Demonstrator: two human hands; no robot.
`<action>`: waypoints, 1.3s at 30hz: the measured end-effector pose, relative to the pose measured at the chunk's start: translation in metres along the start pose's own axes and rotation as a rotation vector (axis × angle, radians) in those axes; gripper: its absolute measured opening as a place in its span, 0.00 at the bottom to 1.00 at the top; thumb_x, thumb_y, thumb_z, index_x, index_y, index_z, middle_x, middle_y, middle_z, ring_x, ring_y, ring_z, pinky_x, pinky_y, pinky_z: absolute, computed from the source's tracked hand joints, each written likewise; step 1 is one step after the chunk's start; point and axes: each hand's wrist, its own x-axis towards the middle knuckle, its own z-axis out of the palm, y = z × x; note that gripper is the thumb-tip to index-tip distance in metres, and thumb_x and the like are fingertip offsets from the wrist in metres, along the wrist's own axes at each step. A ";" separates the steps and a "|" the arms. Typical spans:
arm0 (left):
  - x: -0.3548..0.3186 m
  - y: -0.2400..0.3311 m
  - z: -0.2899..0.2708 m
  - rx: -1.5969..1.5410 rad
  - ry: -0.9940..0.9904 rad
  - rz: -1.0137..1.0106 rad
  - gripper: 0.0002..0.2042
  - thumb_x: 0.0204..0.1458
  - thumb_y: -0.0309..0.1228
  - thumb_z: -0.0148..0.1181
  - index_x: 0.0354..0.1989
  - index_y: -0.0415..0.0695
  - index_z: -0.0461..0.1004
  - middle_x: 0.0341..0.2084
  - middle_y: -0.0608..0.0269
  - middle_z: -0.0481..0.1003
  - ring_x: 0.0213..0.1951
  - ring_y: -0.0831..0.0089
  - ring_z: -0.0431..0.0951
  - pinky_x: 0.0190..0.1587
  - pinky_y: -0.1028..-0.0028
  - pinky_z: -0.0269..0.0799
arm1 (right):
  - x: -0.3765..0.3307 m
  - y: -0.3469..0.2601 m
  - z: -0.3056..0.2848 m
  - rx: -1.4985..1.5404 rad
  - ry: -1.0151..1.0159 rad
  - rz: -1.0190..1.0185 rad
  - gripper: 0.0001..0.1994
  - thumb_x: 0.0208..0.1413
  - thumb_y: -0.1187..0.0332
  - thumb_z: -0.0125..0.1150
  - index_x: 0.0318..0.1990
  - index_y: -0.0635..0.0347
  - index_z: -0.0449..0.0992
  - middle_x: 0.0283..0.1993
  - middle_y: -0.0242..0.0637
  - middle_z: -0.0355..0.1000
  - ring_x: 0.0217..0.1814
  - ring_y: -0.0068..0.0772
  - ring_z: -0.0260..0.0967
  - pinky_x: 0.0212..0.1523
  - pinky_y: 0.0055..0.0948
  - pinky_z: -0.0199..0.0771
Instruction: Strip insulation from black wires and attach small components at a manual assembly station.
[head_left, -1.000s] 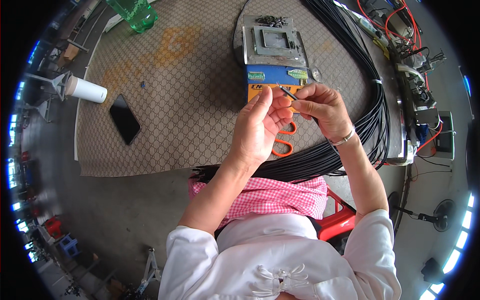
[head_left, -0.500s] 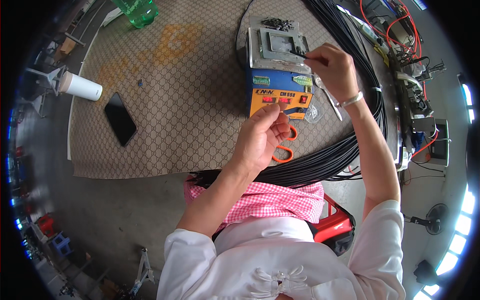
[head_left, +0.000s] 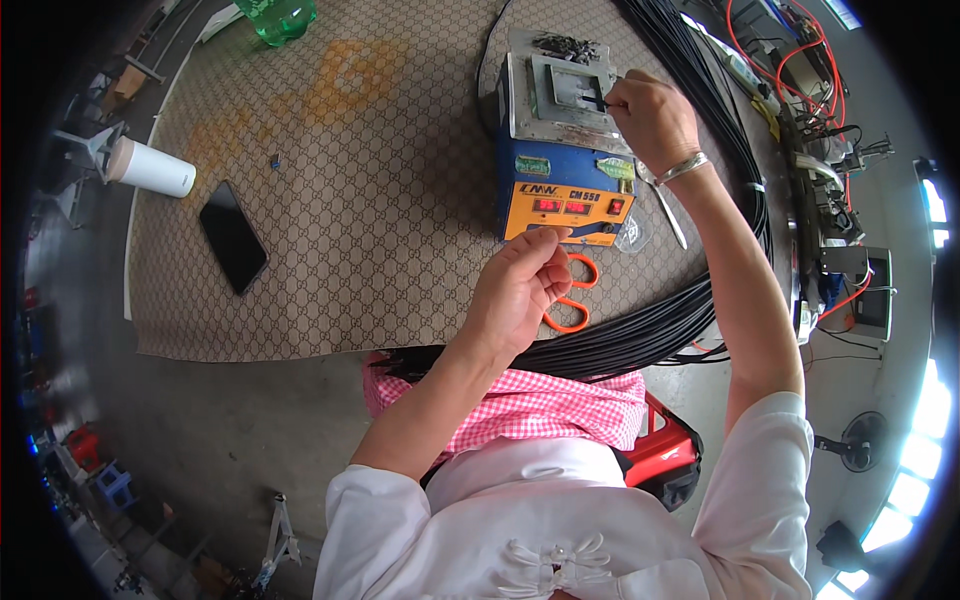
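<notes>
A blue and orange solder pot [head_left: 562, 212] with two red displays stands on the table in front of me. On its grey top is a square, silvery well [head_left: 570, 82]. My right hand [head_left: 655, 122] is closed in a pinch on a black cable [head_left: 595, 103], whose tip reaches over the near right part of the well. Whether the tip touches the surface I cannot tell. My left hand [head_left: 520, 290] hangs closed before the pot's front, thumb against curled fingers; anything between them is hidden. Orange-handled scissors [head_left: 568, 316] lie just right of it, partly covered.
A long bundle of black cables [head_left: 640, 340] curves along the table's near and right edges. Tweezers [head_left: 668, 210] lie right of the pot. Dark scraps [head_left: 565, 46] sit behind the well. Farther left are a phone [head_left: 235, 238], a white tumbler [head_left: 158, 170] and a green bottle [head_left: 280, 18].
My right hand has shifted slightly, and the cable tip now reaches farther over the well. My left hand has kept its closed shape. The whole view has moved a little.
</notes>
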 end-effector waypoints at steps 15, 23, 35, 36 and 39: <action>0.002 0.003 0.026 0.125 -0.106 0.167 0.08 0.52 0.31 0.53 0.39 0.45 0.70 0.24 0.74 0.68 0.26 0.86 0.66 0.35 0.81 0.62 | -0.071 -0.031 -0.034 1.298 0.022 0.556 0.07 0.40 0.79 0.64 0.29 0.64 0.74 0.28 0.34 0.73 0.29 0.18 0.69 0.31 0.15 0.71; 0.008 -0.010 0.049 0.148 -0.083 0.331 0.08 0.49 0.32 0.58 0.35 0.44 0.72 0.24 0.74 0.69 0.23 0.86 0.65 0.27 0.86 0.62 | -0.124 -0.060 -0.035 1.593 0.143 0.509 0.08 0.43 0.84 0.59 0.31 0.66 0.71 0.31 0.36 0.72 0.33 0.22 0.70 0.37 0.20 0.74; -0.005 -0.031 0.056 0.250 -0.102 0.319 0.06 0.51 0.30 0.55 0.36 0.43 0.71 0.28 0.70 0.72 0.28 0.84 0.68 0.32 0.83 0.64 | -0.163 -0.064 -0.063 1.534 0.056 0.547 0.04 0.50 0.77 0.57 0.32 0.68 0.71 0.33 0.34 0.71 0.37 0.21 0.70 0.38 0.19 0.72; -0.006 -0.032 0.055 0.235 -0.134 0.309 0.06 0.51 0.30 0.54 0.36 0.44 0.71 0.29 0.69 0.72 0.30 0.83 0.69 0.32 0.82 0.64 | -0.165 -0.061 -0.063 1.527 0.018 0.555 0.04 0.51 0.75 0.56 0.32 0.68 0.71 0.32 0.33 0.71 0.36 0.20 0.69 0.36 0.19 0.71; -0.014 -0.032 0.044 0.188 -0.189 0.258 0.06 0.52 0.29 0.52 0.37 0.44 0.70 0.31 0.66 0.72 0.33 0.79 0.71 0.37 0.79 0.66 | -0.171 -0.043 -0.045 1.305 -0.075 0.489 0.04 0.51 0.74 0.56 0.32 0.65 0.73 0.30 0.30 0.69 0.34 0.19 0.67 0.34 0.20 0.69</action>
